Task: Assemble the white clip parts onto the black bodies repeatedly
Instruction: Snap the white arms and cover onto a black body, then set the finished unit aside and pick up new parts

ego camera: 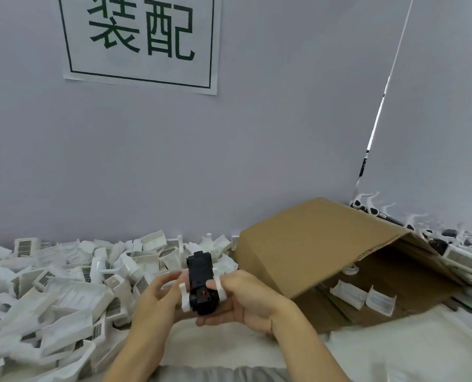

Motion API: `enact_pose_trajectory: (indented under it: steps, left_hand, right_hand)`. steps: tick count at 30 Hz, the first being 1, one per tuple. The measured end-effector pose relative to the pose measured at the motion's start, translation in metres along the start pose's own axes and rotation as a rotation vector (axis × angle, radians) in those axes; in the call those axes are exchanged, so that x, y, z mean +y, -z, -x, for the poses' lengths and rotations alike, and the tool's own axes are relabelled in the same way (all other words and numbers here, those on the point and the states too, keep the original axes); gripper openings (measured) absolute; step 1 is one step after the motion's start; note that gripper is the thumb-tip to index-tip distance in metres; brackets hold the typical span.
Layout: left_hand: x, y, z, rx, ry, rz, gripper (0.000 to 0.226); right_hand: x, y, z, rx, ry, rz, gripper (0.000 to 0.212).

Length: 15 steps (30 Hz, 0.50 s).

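Left grip (157, 292) pinches white clip (184, 296); right grip (240, 296) curled round black body (201, 279), thumb on clip.

The black body (200, 279) looks like hard matt plastic, barely any shine on it. The white clip (185, 297) on its side is smooth plastic with a slight gloss. Same story for the big heap of white clip parts (64, 288) on the left, all moulded plastic, some with dark grille-like patches. The cardboard box (320, 252) is plain brown and dull, rough-looking. The sign (138, 42) on the wall is thin printed paper, a bit wrinkled. The desk (394, 351) has a soft white cloth-like cover.
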State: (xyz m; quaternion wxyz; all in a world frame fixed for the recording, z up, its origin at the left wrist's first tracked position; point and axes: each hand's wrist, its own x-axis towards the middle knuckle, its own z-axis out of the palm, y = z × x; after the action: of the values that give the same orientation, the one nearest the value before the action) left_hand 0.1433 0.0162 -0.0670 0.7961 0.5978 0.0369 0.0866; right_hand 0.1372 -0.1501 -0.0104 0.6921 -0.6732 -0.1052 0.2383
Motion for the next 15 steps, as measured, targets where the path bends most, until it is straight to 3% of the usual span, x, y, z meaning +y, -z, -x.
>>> enact_pose_trajectory:
  steps: [4, 10, 12, 15]
  left_hand:
    - [0.0, -0.006, 0.004, 0.012, 0.014, -0.129, 0.021]
    - [-0.003, -0.003, 0.0, 0.037, 0.066, -0.169, 0.016]
    - [-0.004, -0.003, -0.001, 0.043, 0.07, -0.187, 0.016]
    - [-0.004, -0.004, -0.001, 0.033, 0.074, -0.218, 0.017]
  right_hand:
    - [-0.021, 0.016, 0.003, 0.203, 0.153, -0.226, 0.026]
    - [-0.102, 0.085, 0.01, 0.702, 0.427, -0.507, 0.015]
    - [-0.122, 0.117, 0.014, 0.883, 0.49, -0.612, 0.02]
    - [-0.13, 0.153, 0.028, 0.979, 0.48, -0.667, 0.04]
